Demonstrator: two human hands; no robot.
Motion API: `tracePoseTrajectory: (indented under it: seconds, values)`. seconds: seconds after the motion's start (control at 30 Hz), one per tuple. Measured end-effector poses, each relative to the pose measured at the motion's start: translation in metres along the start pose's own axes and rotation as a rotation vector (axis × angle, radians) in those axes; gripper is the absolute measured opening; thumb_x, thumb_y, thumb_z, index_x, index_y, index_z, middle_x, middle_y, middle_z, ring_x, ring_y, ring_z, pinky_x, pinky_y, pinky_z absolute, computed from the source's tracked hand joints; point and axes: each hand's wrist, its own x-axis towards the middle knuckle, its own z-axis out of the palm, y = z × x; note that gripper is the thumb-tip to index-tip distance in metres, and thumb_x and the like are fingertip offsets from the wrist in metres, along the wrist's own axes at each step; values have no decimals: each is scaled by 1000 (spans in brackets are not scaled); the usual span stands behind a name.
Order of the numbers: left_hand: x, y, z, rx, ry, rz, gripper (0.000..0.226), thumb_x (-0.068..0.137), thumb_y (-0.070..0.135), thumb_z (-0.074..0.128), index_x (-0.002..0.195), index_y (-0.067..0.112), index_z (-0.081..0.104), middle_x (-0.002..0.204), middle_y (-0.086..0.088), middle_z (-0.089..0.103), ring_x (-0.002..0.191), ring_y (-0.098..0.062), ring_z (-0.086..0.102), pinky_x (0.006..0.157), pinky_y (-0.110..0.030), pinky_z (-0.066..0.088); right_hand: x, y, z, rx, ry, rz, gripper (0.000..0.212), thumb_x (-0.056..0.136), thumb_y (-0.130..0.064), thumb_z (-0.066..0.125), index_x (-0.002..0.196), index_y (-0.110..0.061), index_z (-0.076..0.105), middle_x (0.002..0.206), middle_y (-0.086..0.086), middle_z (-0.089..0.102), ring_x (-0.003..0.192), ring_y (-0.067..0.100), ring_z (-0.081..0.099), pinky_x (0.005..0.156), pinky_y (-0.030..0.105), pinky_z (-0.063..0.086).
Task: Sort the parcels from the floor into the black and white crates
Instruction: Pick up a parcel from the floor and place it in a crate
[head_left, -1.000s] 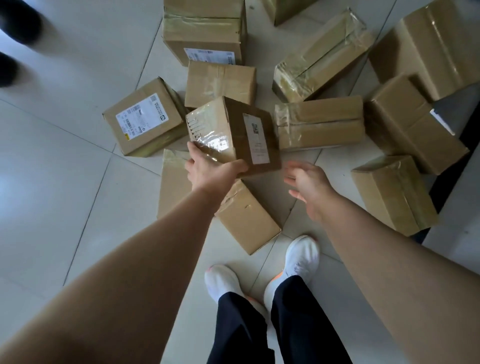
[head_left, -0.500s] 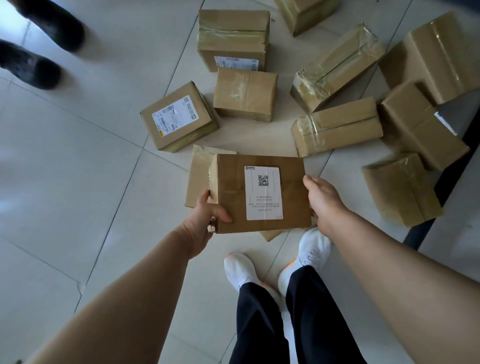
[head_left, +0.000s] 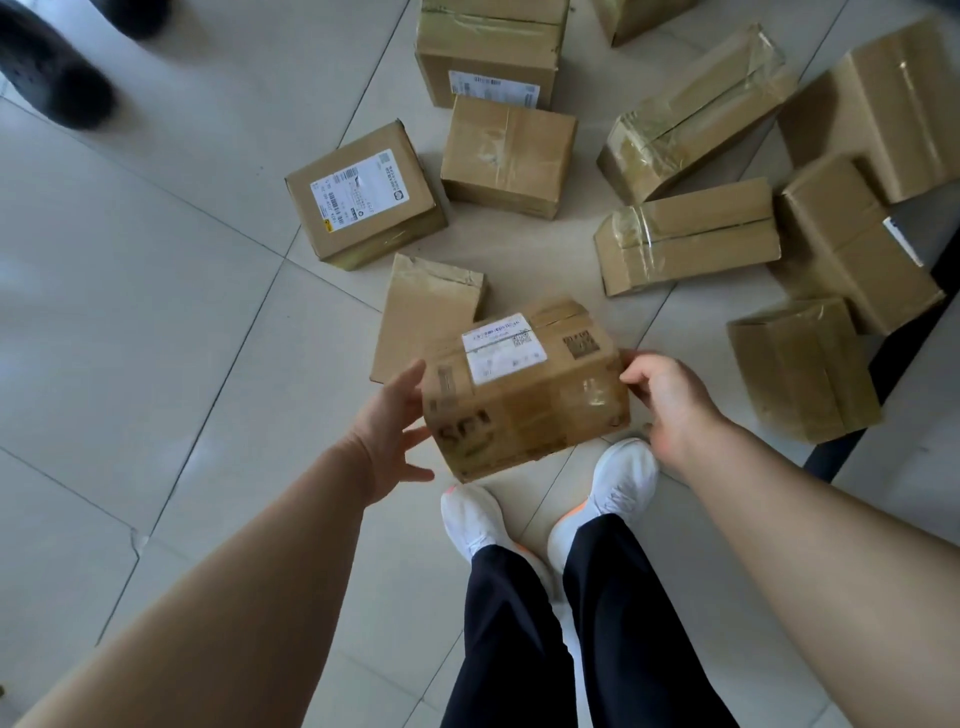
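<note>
**One parcel lifted and held for reading; crates out of sight**

Head view. The held parcel (head_left: 524, 384) is a brown carton with a white label on its upper face and dark scrawl on its near side. It is tilted and clear of the floor (head_left: 156, 312), just beyond the person's white shoes (head_left: 475, 519).

The right hand (head_left: 670, 405) has its grip clamped on the carton's right end, with the fingers curled over the edge. The left hand (head_left: 387, 431) has its grip apart: the fingers are spread and fairly straight at the left end, and the thumb is by the upper corner.

Judgement: the carton is taken by its two ends so that the label faces up, which suits reading it before choosing a crate. The spread left hand looks placed to steady or turn the carton rather than carry it.

The other parcels lie on the floor in an arc:
- A flat parcel (head_left: 421, 317) lies just beyond the held one.
- A labelled parcel (head_left: 363, 197) lies far left.
- Taped cartons (head_left: 685, 234) lie to the right, several of them touching.

Neither crate can be identified, and I cannot tell what the dark edge (head_left: 836, 457) at the right is. Dark footwear (head_left: 52, 78) shows at the far left.

Judgement: with this many parcels unsorted, the work is at an early stage.
</note>
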Motion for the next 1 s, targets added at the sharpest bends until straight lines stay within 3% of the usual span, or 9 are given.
tracePoseTrajectory:
  seconds: [0.1, 0.2, 0.37, 0.43, 0.57, 0.63, 0.73, 0.83, 1.0]
  values:
    - [4, -12, 4, 40, 177, 45, 41, 88, 11, 58, 128, 19, 54, 123, -3, 65, 113, -21, 60, 98, -59, 45, -1, -4, 9, 95, -15, 1, 34, 87, -24, 51, 58, -18, 67, 59, -10, 68, 65, 9, 57, 66, 27, 34]
    - [6, -23, 4, -11, 200, 70, 51, 87, -3, 52, 129, 25, 52, 110, 0, 68, 105, -19, 63, 85, -47, 54, 5, -9, 16, 45, -41, 4, 29, 87, -50, 61, 78, -22, 61, 67, -9, 68, 60, 8, 60, 60, 26, 40]
    - [5, -25, 11, 3, 172, 89, 54, 88, -8, 51, 128, 27, 59, 117, 6, 70, 110, -17, 63, 90, -45, 53, 5, -3, 17, -11, -101, 8, 23, 88, -42, 64, 83, -20, 67, 57, -12, 70, 43, 3, 63, 38, 12, 41]
    - [8, -23, 14, 28, 171, 100, 58, 87, -10, 48, 130, 27, 58, 116, 9, 70, 105, -14, 63, 90, -43, 54, 5, 1, 14, -1, -69, 21, 19, 88, -36, 63, 80, -20, 66, 58, -9, 69, 46, 8, 64, 46, 16, 43]
    - [14, -15, 21, 114, 212, 186, 66, 91, -11, 40, 135, 36, 53, 94, 20, 70, 78, -4, 63, 56, -22, 49, 3, 18, 9, -206, -18, 142, 11, 79, -17, 55, 67, -18, 56, 68, 1, 62, 63, 18, 55, 71, 32, 35]
    - [24, -11, 27, 134, 213, 209, 71, 91, -10, 44, 142, 39, 47, 136, 7, 56, 107, -13, 60, 64, -17, 46, 3, 30, 8, -411, -44, 210, 7, 84, -15, 57, 83, -11, 62, 92, 13, 69, 80, 21, 59, 74, 29, 38]
    - [41, -10, 46, 234, 244, 249, 75, 91, 2, 57, 151, 38, 32, 162, 1, 10, 138, -24, 37, 95, -29, 42, 12, 35, 9, -665, 81, 119, 70, 82, -23, 72, 139, -5, 36, 140, 16, 48, 122, 33, 52, 86, 32, 43]
    - [53, -13, 61, 218, 363, 216, 86, 88, 15, 64, 155, 40, 16, 157, -4, 20, 112, -19, 45, 90, -25, 37, 26, 24, 12, -836, 139, -231, 108, 72, -34, 82, 154, -17, 15, 156, 9, 30, 139, 29, 38, 107, 38, 35]
    - [69, -26, 76, 137, 379, 279, 95, 88, 8, 65, 157, 32, 5, 146, -1, 47, 118, -22, 57, 97, -36, 50, 41, 18, 28, -1006, -23, -354, 87, 77, -40, 77, 149, -22, 31, 146, 3, 47, 130, 24, 49, 100, 33, 40]
